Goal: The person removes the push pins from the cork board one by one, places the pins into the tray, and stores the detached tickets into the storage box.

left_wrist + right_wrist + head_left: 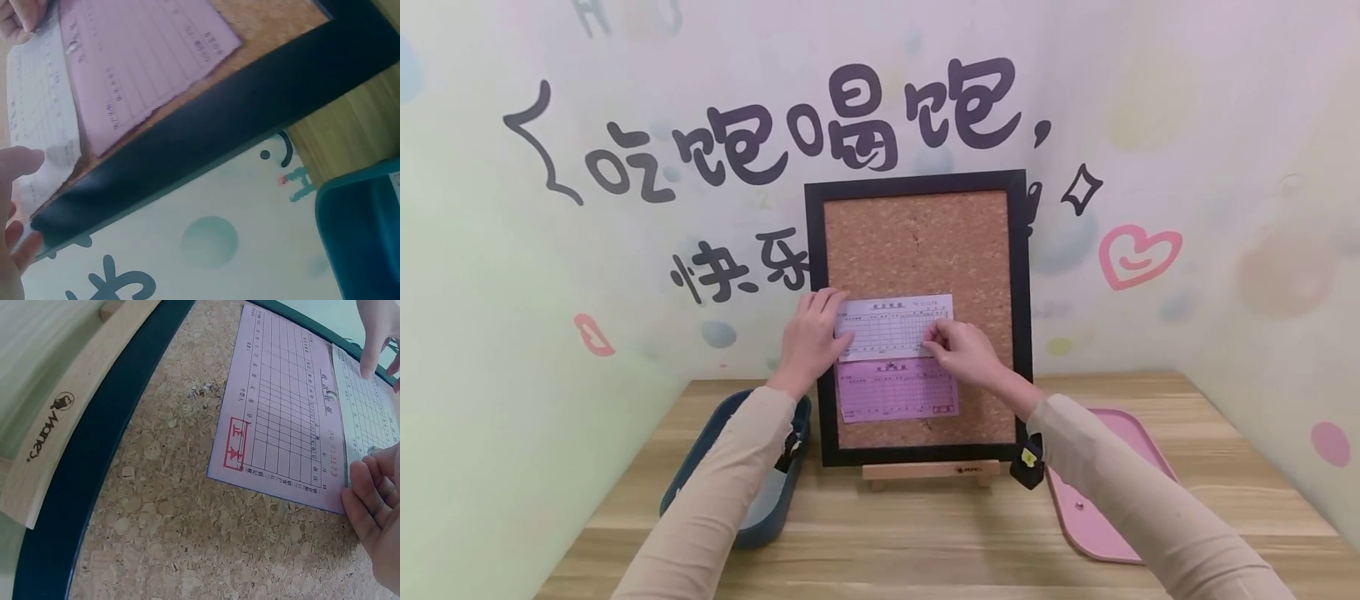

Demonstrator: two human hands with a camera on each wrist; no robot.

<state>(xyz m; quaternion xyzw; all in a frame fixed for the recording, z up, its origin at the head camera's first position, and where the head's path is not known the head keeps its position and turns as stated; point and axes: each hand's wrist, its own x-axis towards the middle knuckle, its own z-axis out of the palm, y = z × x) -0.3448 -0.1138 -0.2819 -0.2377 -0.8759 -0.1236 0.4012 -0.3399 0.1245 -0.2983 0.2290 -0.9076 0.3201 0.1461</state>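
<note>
A white printed form slip (891, 329) lies against a black-framed cork board (917, 242), right above a pink form slip (898, 392). My left hand (812, 333) is at the board's left edge, its thumb (22, 162) extended over the white slip's left end and its other fingers by the frame. Near the right end of the white slip, my right hand (962, 350) pinches a small pushpin (373, 450), mostly hidden by the fingertips. Another pushpin (332, 395) holds the top middle of the pink slip.
The board leans on a small wooden easel (925, 472) on the wooden table (925, 550). A blue bin (767, 525) stands to the left, beneath my left sleeve. At right lies a pink tray (1093, 529) with a small pin on it, beside a small black object (1027, 471).
</note>
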